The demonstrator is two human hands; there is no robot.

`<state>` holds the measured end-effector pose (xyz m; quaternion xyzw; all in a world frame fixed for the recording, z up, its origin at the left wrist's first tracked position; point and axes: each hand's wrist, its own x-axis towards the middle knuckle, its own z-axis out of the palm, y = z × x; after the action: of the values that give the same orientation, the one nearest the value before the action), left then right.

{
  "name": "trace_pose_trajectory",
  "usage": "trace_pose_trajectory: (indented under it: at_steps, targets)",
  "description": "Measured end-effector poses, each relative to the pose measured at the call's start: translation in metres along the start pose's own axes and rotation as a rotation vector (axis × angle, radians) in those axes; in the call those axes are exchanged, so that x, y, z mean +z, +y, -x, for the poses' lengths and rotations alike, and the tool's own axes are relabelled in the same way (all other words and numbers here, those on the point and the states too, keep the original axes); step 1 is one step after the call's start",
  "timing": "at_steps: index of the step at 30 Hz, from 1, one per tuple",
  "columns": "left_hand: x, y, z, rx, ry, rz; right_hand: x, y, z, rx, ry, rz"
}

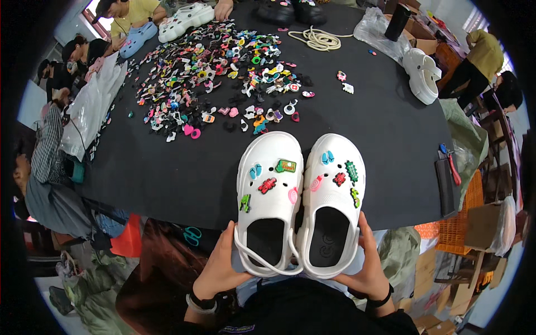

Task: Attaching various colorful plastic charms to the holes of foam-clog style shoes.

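White clogs (269,205) between left grip (219,269) and right grip (369,271) (perhaps cupped underneath)

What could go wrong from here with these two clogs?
1. The left hand and right hand hold the left clog and right clog near their heels; a slip might let one tip.
2. Loose charms lie beyond the toes; a forward push could scatter some.
3. The left clog's strap crosses its opening and might snag fingers.
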<state>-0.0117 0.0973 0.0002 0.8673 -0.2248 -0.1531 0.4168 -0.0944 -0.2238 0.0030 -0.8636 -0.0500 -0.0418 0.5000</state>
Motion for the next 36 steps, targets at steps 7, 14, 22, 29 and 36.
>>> trace_pose_trajectory:
  at_steps: [7, 14, 22, 29, 36]
  targets:
    - [0.015, 0.021, -0.013, 0.126, -0.066, 0.156, -0.03, 0.001, -0.024, -0.026, 0.053, -0.229]
    - [0.045, 0.032, -0.021, 0.316, -0.241, 0.286, -0.076, -0.005, -0.086, 0.076, 0.04, -0.219]
    - [0.066, 0.054, -0.056, 0.533, -0.46, 0.48, -0.131, -0.026, -0.164, -0.161, -0.407, 0.457]
    - [0.106, 0.068, -0.086, 0.653, -0.45, 0.443, -0.119, -0.054, -0.206, -0.246, -0.62, 0.69]
    - [0.139, 0.087, -0.112, 0.621, -0.418, 0.259, -0.094, -0.056, -0.218, -0.522, -0.54, 0.757]
